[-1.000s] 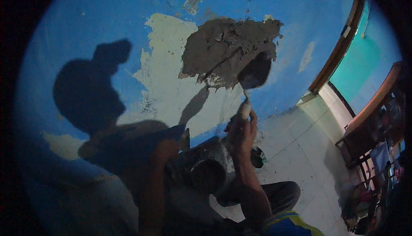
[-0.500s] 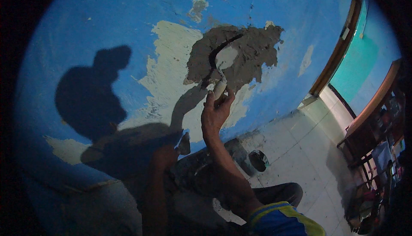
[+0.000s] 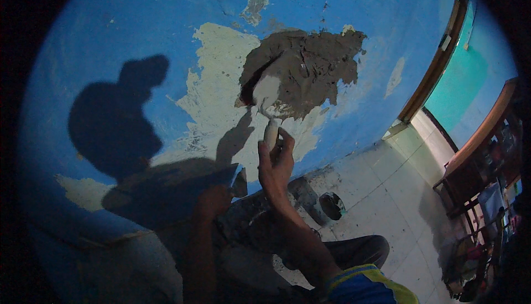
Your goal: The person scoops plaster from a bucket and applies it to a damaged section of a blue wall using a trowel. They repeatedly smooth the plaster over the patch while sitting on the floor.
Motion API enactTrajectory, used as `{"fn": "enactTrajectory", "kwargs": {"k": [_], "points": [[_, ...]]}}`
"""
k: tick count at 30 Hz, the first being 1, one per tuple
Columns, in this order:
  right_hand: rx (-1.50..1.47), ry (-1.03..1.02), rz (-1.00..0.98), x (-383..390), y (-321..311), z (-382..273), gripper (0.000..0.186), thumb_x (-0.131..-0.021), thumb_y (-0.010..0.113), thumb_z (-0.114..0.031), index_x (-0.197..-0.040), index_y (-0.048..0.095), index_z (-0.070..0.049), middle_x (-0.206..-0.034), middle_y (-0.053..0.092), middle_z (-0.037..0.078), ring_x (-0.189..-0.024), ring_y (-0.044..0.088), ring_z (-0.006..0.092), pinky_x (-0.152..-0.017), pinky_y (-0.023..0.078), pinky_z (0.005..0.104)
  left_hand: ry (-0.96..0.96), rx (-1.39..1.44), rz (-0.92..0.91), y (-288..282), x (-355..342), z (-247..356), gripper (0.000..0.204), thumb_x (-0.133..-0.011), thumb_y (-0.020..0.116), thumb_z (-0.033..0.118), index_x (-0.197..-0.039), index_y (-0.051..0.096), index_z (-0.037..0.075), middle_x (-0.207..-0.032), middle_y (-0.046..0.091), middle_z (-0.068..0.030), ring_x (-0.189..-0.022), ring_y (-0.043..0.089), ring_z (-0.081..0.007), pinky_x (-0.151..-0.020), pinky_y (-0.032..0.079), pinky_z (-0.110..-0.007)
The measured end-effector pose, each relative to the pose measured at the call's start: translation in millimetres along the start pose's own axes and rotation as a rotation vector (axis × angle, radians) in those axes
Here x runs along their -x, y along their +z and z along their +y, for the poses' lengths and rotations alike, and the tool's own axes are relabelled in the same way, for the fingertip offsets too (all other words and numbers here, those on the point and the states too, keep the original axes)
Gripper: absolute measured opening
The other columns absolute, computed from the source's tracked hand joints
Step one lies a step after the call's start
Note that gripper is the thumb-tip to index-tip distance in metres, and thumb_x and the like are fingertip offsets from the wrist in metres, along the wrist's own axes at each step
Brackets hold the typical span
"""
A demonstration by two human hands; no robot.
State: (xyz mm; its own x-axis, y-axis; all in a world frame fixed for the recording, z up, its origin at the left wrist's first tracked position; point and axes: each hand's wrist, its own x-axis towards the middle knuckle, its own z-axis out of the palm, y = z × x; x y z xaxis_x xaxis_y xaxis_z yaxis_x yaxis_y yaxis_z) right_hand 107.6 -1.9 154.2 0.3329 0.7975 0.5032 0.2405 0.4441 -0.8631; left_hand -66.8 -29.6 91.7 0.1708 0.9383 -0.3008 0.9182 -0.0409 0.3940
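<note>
My right hand (image 3: 277,163) is closed round the pale handle of a trowel (image 3: 267,90). The trowel's light grey blade lies against the lower left part of a dark patch of wet mortar (image 3: 321,63) on the blue wall (image 3: 166,22). A dark shadow runs along the blade's left edge. Lower down, in shade, my left hand (image 3: 213,201) is closed on a second flat-bladed tool, apparently a scraper (image 3: 239,183). Its blade points up and right, apart from the mortar; its handle is hidden in the hand.
Bare plaster (image 3: 218,55) surrounds the mortar's left side. Below stands a dark round container (image 3: 332,206) on the pale tiled floor (image 3: 381,193). My bent knee (image 3: 365,248) is at its right. A doorway with a wooden frame (image 3: 431,66) and dark wooden furniture (image 3: 470,188) stand at the right.
My right hand has moved the trowel left and down across the mortar, to its lower left edge. My left hand and its tool have barely moved.
</note>
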Motion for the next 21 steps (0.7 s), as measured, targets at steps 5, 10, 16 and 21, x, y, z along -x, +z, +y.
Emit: {"fn": "enactTrajectory", "kwargs": {"k": [5, 10, 16, 21], "points": [[-0.114, -0.12, -0.129, 54, -58, 24, 0.052, -0.095, 0.065, -0.013, -0.141, 0.043, -0.003, -0.105, 0.061, 0.012, -0.083, 0.058, 0.0165, -0.072, 0.05, 0.0323, 0.031, -0.032, 0.06, 14, -7, -14, 0.046, -0.094, 0.058, 0.043, -0.106, 0.07, 0.0, -0.112, 0.067, -0.0265, -0.106, 0.066, -0.0421, -0.092, 0.052, -0.052], [0.338, -0.186, -0.217, 5, -167, 69, 0.06, -0.092, 0.067, -0.009, -0.145, 0.041, 0.001, -0.111, 0.063, 0.015, -0.088, 0.062, 0.0217, -0.073, 0.052, 0.0384, -0.028, -0.02, 0.066, 35, -14, -22, 0.044, -0.095, 0.057, 0.041, -0.108, 0.069, 0.001, -0.114, 0.067, -0.0251, -0.105, 0.066, -0.0415, -0.091, 0.052, -0.052], [1.078, -1.014, -0.34, -170, -225, 98, 0.053, -0.085, 0.069, -0.008, -0.136, 0.052, -0.005, -0.101, 0.061, 0.015, -0.087, 0.06, 0.0334, -0.068, 0.051, 0.0446, -0.089, 0.006, 0.02, 32, -10, -8, 0.042, -0.095, 0.056, 0.04, -0.11, 0.068, 0.002, -0.115, 0.067, -0.0234, -0.104, 0.067, -0.0408, -0.09, 0.053, -0.052], [1.169, -1.216, -0.246, -251, -217, 89, 0.048, -0.085, 0.069, -0.011, -0.131, 0.055, -0.007, -0.102, 0.061, 0.015, -0.082, 0.059, 0.0348, -0.065, 0.049, 0.0466, -0.061, -0.041, -0.071, 21, -15, -2, 0.042, -0.098, 0.051, 0.038, -0.113, 0.065, 0.002, -0.113, 0.067, -0.0245, -0.103, 0.067, -0.0418, -0.088, 0.053, -0.053]]}}
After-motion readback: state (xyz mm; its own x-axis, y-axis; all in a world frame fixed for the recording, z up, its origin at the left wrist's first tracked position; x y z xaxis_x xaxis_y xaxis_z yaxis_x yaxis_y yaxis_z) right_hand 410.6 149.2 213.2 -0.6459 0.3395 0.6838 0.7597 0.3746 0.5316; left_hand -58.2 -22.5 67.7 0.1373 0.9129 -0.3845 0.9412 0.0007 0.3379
